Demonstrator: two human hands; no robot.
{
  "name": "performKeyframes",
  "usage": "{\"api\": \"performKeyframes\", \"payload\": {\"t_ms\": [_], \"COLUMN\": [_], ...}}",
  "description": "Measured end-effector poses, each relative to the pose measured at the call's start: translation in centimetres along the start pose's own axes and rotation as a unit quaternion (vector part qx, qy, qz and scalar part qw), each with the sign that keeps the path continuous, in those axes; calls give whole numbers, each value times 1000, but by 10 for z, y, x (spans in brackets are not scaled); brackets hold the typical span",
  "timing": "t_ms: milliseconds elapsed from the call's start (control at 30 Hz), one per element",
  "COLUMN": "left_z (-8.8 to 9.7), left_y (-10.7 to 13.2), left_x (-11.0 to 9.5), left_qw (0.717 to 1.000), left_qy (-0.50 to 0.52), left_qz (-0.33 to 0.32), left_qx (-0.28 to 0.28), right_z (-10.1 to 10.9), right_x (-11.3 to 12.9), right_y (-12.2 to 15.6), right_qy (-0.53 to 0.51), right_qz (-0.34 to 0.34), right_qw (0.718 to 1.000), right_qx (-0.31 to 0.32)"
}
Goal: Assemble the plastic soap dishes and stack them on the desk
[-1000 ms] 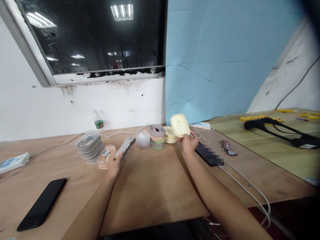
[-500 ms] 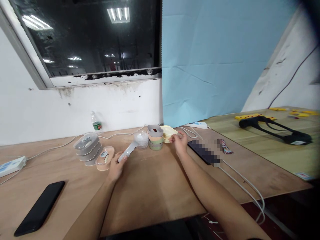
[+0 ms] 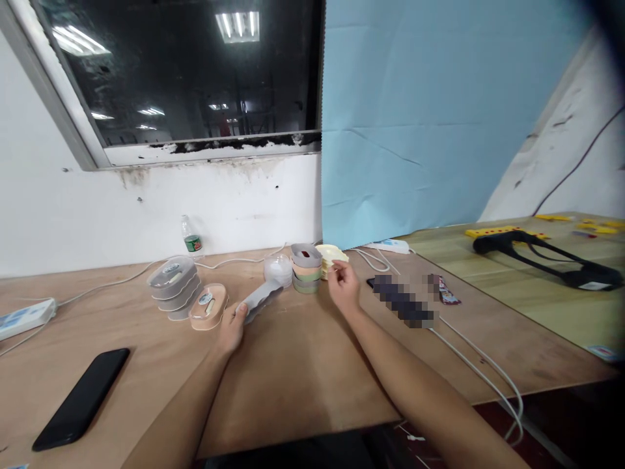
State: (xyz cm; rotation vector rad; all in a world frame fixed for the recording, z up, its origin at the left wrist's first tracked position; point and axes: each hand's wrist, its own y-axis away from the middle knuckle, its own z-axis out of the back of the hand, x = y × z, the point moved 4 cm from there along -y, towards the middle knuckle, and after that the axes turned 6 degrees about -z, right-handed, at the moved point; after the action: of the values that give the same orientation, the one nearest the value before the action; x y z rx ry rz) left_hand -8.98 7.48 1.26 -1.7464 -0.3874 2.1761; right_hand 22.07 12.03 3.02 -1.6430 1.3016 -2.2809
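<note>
My left hand (image 3: 231,329) grips a thin grey plastic piece with a wavy edge (image 3: 261,299), seen nearly edge-on and tilted up to the right. Just behind its far end stands a stack of clear round plastic pieces (image 3: 278,268). My right hand (image 3: 344,286) has its fingers curled together in front of the cream-coloured stack (image 3: 331,253); whatever they pinch, if anything, is hidden. Between the hands, a stack of coloured oval cups (image 3: 306,270) stands upright. Left of my left hand are a peach box with a clear lid (image 3: 209,307) and a stack of grey lidded boxes (image 3: 174,285).
A black phone (image 3: 82,398) lies front left, near a white power strip (image 3: 27,319). A small bottle (image 3: 192,238) stands by the wall. On the right are a partly blurred dark device (image 3: 403,301), white cables (image 3: 476,355), a wrapper (image 3: 448,290) and a black frame (image 3: 549,260).
The grey piece in my left hand has turned, showing its wavy edge. My right hand has drawn slightly left and toward me from the edge of the cream stack, fingers more curled.
</note>
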Motion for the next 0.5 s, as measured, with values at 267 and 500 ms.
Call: {"api": "performKeyframes", "payload": {"t_ms": [267,500], "left_z": [-8,-13], "left_y": [5,5], "left_x": [6,12], "left_qw": [997,991], "left_qy": [64,130], "left_qz": [15,-6], "left_qx": [41,44], "right_z": [-45,-37], "right_x": [59,42], "right_y": [61,39], "right_qy": [52,22], "right_qz": [234,25], "right_qw": [925,990], "right_qx": [294,140]}}
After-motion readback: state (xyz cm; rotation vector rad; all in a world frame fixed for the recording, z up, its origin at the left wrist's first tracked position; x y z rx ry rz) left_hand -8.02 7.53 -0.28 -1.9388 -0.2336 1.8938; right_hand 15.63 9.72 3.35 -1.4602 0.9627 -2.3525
